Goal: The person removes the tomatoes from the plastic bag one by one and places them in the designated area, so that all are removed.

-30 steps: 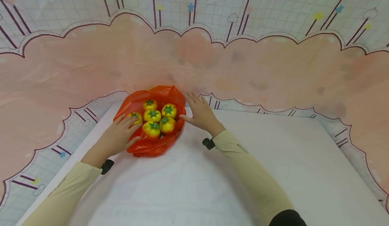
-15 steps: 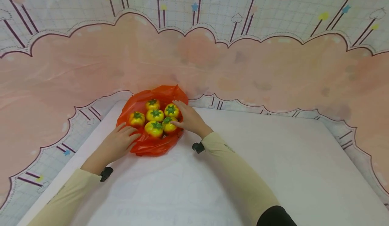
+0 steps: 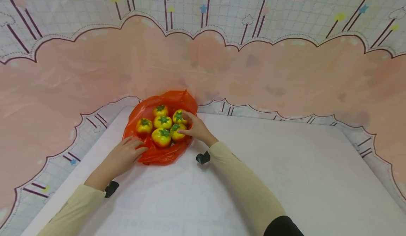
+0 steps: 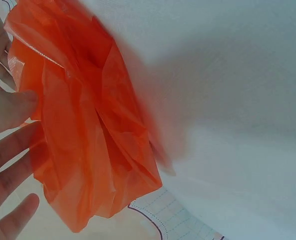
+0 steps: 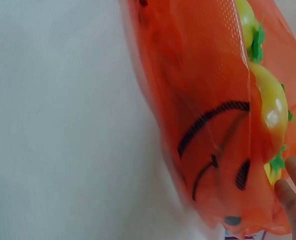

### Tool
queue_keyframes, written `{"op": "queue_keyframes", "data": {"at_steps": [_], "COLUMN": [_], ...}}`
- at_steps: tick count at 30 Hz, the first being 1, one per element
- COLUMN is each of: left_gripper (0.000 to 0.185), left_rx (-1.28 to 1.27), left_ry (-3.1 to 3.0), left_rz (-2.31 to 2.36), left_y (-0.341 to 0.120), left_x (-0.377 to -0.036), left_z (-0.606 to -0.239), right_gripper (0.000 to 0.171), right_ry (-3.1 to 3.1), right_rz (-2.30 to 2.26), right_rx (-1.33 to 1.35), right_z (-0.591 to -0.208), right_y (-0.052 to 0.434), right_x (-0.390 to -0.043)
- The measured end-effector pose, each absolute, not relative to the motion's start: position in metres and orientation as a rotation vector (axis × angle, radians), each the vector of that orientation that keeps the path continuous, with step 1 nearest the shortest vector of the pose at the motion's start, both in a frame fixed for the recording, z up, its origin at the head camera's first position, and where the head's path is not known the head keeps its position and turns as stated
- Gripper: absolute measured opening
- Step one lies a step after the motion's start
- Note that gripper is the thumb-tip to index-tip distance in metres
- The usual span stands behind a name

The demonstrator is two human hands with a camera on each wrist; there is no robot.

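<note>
The left hand (image 3: 124, 154) lies flat, fingers spread, on the near rim of the orange bag (image 3: 158, 153) (crinkled, open) at the table's (image 3: 285, 179) far left corner. The right hand (image 3: 195, 128) pinches a yellow, green-capped tomato (image 3: 178, 117) among six.

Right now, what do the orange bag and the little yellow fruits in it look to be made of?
The orange bag looks like thin, glossy plastic film: it crumples into sharp creases, and the fruit shows through it in the right wrist view. The yellow fruits look like moulded plastic or foam replicas, with uniform shapes, shiny highlights and stiff green calyxes; which material exactly is unclear.
</note>
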State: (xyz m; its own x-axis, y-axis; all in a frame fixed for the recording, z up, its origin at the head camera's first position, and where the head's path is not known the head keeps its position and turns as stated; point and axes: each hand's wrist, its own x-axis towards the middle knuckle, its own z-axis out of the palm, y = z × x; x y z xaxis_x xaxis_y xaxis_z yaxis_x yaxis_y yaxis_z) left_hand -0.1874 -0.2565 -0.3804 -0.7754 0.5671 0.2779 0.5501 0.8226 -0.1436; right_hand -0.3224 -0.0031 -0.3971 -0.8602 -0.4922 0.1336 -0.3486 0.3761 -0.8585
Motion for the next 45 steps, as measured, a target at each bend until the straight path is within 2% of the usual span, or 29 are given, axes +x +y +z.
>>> {"op": "queue_keyframes", "data": {"at_steps": [7, 17, 30, 37, 45], "left_gripper": [0.025, 0.027, 0.044, 0.064, 0.043], "left_rx": [-0.84, -0.789, -0.737, -0.809, -0.857], "left_ry": [-2.717, -2.76, -2.732, -2.684, -2.696], "left_rz": [0.053, 0.103, 0.053, 0.033, 0.071], "left_y": [-0.256, -0.258, -0.253, -0.248, -0.243], "left_x": [-0.184, -0.184, -0.187, -0.191, -0.198], "left_z": [-0.385, -0.382, -0.38, -0.38, -0.382], "right_gripper": [0.072, 0.074, 0.074, 0.072, 0.071], "right_ry": [2.432, 2.432, 2.49, 2.499, 2.523], "right_rz": [-1.53, -1.505, -1.4, -1.353, -1.331], "right_rx": [-0.684, -0.71, -0.702, -0.665, -0.654], "right_z": [-0.408, -0.422, -0.426, -0.426, -0.427], "right_y": [-0.007, -0.004, -0.004, -0.005, -0.007], "right_x": [-0.324, -0.327, -0.327, -0.327, -0.326]}}
